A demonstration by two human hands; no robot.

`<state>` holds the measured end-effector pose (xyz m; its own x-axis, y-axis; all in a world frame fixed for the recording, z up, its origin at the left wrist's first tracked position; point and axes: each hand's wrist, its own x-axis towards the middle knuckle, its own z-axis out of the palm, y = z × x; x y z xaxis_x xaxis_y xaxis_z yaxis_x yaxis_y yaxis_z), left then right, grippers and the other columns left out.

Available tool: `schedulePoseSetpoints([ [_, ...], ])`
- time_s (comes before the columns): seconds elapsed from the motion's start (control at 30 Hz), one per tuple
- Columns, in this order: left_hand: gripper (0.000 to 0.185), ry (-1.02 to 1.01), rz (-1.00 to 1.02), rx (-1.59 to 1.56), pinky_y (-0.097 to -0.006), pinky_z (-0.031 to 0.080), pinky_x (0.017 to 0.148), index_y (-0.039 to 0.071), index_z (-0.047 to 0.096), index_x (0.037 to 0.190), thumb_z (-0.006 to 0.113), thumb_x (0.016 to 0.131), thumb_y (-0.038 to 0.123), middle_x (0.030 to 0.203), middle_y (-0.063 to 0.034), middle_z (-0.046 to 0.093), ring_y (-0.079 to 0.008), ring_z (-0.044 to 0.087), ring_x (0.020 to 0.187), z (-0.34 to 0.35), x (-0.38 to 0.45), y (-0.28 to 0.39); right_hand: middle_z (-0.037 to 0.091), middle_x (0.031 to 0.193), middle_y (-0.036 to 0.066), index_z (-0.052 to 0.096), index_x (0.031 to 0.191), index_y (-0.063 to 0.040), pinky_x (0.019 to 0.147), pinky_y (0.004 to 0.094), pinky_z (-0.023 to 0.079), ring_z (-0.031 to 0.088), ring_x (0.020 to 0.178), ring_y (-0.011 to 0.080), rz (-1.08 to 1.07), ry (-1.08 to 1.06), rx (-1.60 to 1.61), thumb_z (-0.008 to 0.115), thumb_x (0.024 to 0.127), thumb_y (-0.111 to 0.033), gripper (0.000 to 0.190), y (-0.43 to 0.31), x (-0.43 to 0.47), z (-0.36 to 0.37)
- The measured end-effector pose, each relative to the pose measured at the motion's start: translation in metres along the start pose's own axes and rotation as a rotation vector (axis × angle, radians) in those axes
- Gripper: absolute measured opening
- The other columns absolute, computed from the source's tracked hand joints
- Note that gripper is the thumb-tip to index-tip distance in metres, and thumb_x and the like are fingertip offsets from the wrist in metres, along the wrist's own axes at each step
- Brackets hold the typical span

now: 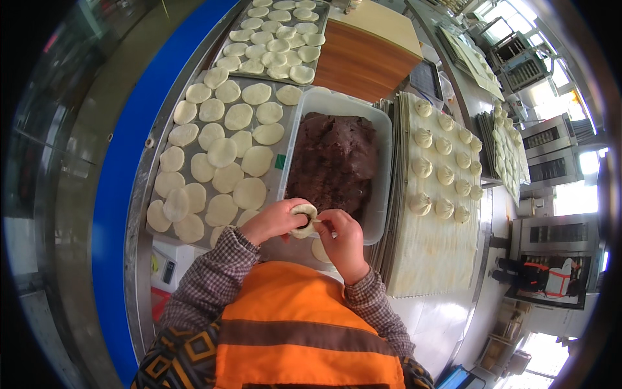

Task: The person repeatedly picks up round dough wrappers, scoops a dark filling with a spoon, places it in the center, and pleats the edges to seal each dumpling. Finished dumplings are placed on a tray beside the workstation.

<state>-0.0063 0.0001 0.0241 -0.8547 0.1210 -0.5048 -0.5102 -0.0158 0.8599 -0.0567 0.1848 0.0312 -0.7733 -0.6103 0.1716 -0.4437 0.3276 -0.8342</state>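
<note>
My left hand [278, 220] cups a dough wrapper [303, 210] whose rim is curled up around a dark filling. The fingers of my right hand [342, 240] pinch the right edge of the same wrapper. Both hands are over the near end of a translucent plastic tub [384, 194], which holds a large mass of dark brown paste [335, 155]. To the left, many flat round dough wrappers [238, 116] lie spread over a metal surface, a few overlapping. One more wrapper [319, 250] is partly hidden beneath my right hand.
Right of the tub, a stack of lined trays [432, 257] carries rows of pleated buns [444, 175]. A metal tray of wrappers [272, 44] lies at the far end, beside a wooden box-like cabinet [364, 53]. A kitchen scale [167, 270] sits low at left. A person [544, 277] stands at far right near ovens.
</note>
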Motion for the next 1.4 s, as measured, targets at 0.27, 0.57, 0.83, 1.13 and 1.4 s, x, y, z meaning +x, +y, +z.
schedulePoseSetpoints([
  [0.27,0.027,0.016,0.089,-0.397,-0.0283,0.055,0.072,0.004,0.061,0.117,0.051,0.093,0.009,0.099,-0.0035,0.065,-0.0144,0.064,0.087,0.008,-0.002,-0.011,0.066,0.082,0.01,0.063,0.098,0.004,0.062,0.0265,0.054,0.068,0.069,0.0162,0.074,-0.04,0.059,0.067,0.087,0.002,0.012,0.0,-0.002,0.004],
  [0.57,0.025,-0.021,0.303,-0.219,-0.0297,0.049,0.094,0.004,0.059,0.12,0.048,0.101,0.017,0.113,-0.0067,0.062,-0.0136,0.059,0.108,0.002,0.006,-0.022,0.068,0.083,0.007,0.062,0.1,0.004,0.061,0.0241,0.053,0.069,0.069,0.014,0.219,-0.018,0.305,0.064,0.09,0.003,0.01,-0.001,0.0,0.008],
  [0.83,0.045,0.24,0.28,-0.594,-0.0237,0.046,0.073,0.006,0.062,0.099,0.042,0.105,0.046,0.088,0.0015,0.06,-0.0064,0.055,0.081,0.022,0.014,-0.033,0.068,0.084,0.004,0.064,0.095,0.003,0.063,0.0232,0.053,0.066,0.072,0.0104,-0.114,0.144,-0.108,0.069,0.086,0.003,0.011,-0.003,0.005,0.011],
  [1.13,0.064,0.08,0.164,-0.084,-0.0251,0.041,0.062,0.007,0.062,0.095,0.029,0.102,0.061,0.077,0.0038,0.056,-0.0062,0.051,0.07,-0.011,0.01,-0.024,0.065,0.08,0.003,0.065,0.097,0.004,0.065,0.0228,0.053,0.063,0.071,0.0082,0.086,0.055,0.166,0.07,0.084,0.005,0.014,-0.01,0.007,0.008],
  [1.4,0.068,0.181,0.198,-0.163,-0.0224,0.045,0.061,0.007,0.064,0.106,0.025,0.102,0.062,0.083,0.0028,0.06,-0.0058,0.056,0.076,0.003,-0.004,-0.016,0.068,0.084,0.006,0.064,0.097,0.004,0.063,0.0235,0.054,0.064,0.069,0.0105,-0.161,-0.002,-0.175,0.068,0.087,0.005,0.011,-0.011,0.004,0.003],
])
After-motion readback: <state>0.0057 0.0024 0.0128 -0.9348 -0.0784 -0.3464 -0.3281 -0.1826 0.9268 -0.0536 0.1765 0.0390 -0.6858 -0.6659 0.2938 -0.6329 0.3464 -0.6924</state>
